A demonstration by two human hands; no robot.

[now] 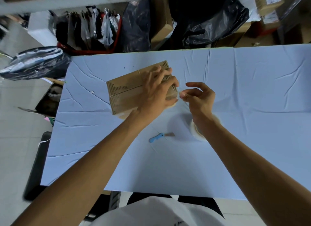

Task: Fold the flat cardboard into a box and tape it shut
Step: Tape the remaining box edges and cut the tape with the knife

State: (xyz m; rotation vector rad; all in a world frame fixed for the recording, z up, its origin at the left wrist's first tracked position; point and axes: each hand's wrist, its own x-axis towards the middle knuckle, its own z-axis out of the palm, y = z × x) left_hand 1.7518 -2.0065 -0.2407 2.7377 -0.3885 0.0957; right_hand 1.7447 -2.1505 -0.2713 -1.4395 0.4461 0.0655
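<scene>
My right hand [200, 98] pinches a clear tape [180, 92] end just beside the box [127, 91]. My left hand [159, 89] grips the box's right end, steadying it on the table [252, 91]. Best to keep the tape taut, then smooth it flat over the seam.

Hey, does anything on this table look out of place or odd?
The blue cutter lies on the creased table cover beside the tape roll with its blade out. An exposed blade near working arms looks risky. Nothing else stands out.
</scene>
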